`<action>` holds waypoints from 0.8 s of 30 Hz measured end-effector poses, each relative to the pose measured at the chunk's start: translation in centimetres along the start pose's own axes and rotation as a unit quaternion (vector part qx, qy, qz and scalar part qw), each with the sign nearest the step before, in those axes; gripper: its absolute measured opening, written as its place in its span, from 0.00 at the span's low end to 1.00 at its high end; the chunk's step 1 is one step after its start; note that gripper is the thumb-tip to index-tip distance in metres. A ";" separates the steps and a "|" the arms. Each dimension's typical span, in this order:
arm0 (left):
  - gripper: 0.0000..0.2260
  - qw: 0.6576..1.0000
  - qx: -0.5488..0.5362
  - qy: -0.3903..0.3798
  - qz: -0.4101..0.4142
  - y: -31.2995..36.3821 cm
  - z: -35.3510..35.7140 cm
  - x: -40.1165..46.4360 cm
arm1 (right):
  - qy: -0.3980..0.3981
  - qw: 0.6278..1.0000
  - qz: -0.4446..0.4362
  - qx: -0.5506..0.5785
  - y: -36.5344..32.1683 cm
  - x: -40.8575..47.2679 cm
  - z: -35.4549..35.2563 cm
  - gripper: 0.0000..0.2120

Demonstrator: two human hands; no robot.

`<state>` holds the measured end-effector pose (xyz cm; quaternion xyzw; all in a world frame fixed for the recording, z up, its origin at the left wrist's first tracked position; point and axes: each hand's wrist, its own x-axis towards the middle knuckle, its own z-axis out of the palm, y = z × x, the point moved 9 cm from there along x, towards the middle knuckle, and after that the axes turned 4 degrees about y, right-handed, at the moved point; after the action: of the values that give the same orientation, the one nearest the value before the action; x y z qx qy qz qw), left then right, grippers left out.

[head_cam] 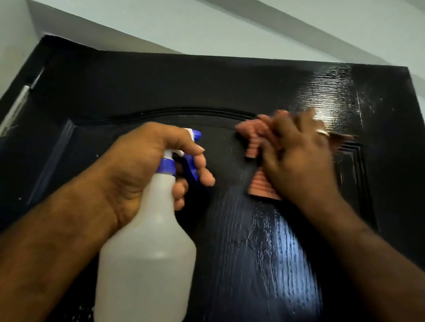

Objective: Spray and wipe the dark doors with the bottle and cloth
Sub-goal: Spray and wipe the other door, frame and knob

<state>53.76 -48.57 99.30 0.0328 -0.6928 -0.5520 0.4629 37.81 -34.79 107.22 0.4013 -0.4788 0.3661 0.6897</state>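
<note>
You have the glossy black wood-grain panelled door (136,83) in front of you, wet and shining on its right part. The translucent white plastic spray bottle with blue trigger (150,243) stands upright before its arched panel. The ribbed pink cloth (253,140) lies flat against the door, right of the bottle.

Your frame is dim overall. Glare streaks the glossy door (136,83) at upper right and lower centre, showing its grain. Your right hand (302,160) and the cloth (254,143) are motion-blurred; your left hand (142,172) and the bottle (150,256) stay sharper. Wide-angle bending at the edges.
</note>
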 end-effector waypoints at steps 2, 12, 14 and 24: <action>0.08 1.000 0.001 0.022 0.010 0.1 -0.7 0.1 | -0.021 0.998 -0.054 0.001 -3.2 1.7 2.7 0.23; 0.06 0.996 0.013 0.084 -0.009 -2.4 -6.6 0.4 | 0.019 0.999 0.002 -0.036 0.3 -2.2 -0.9 0.23; 0.06 0.995 0.007 0.102 -0.004 -2.1 -7.5 1.0 | 0.003 0.999 -0.024 -0.027 -3.0 -0.5 1.0 0.23; 0.06 0.991 -0.019 0.127 -0.032 -3.9 -9.7 0.3 | -0.065 0.977 -0.202 0.008 -9.3 -0.3 4.4 0.28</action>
<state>58.34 -57.35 96.03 0.1162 -0.6163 -0.5706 0.5302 44.45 -42.62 106.03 0.5183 -0.4283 0.1966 0.7137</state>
